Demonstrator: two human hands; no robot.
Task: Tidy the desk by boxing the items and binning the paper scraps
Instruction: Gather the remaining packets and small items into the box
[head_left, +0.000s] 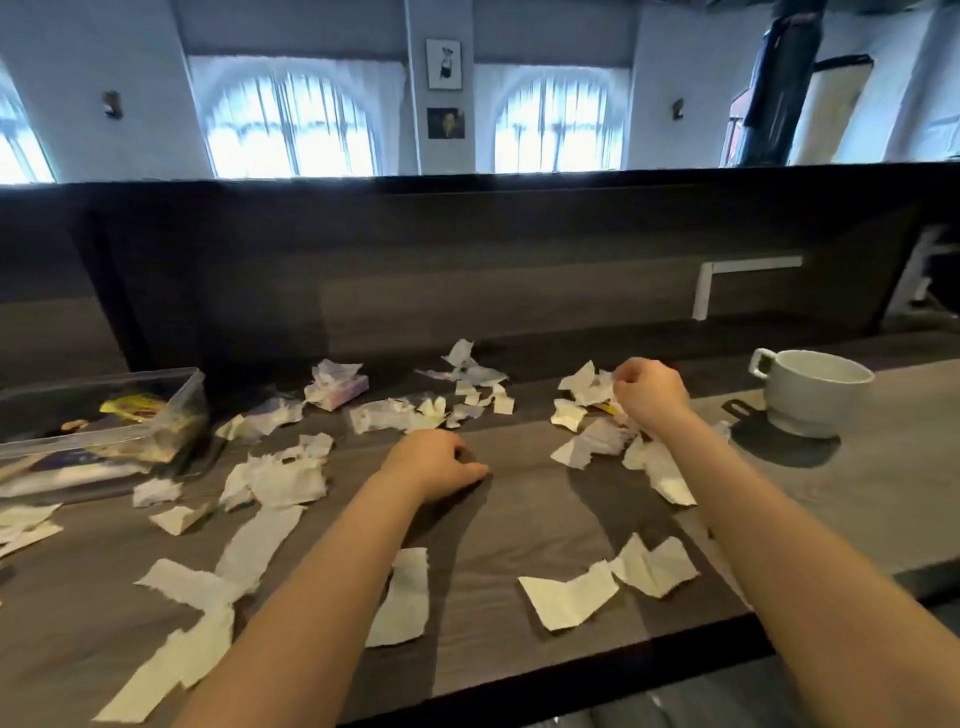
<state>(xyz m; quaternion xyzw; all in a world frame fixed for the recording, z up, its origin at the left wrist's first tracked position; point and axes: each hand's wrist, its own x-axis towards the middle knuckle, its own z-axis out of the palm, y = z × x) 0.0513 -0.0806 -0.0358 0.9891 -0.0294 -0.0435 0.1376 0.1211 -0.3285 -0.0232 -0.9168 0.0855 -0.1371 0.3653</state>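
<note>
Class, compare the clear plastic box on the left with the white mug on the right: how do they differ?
The plastic box is clear and rectangular; the mug is white, opaque and round. The box holds a yellow packet; the mug's visible inside looks empty. The mug has a handle; the box shows none. Both stand open-topped on the desk.

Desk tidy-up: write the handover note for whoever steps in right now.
Left hand rests curled on the desk; whether it holds anything is hidden.
Right hand pinches paper scraps at the far-right pile.
Done: the clear box, far left, holds some items.
Left: the tissue pack is unboxed, scraps lie all over the desk, and the cup stands at the right. No bin in view.
</note>
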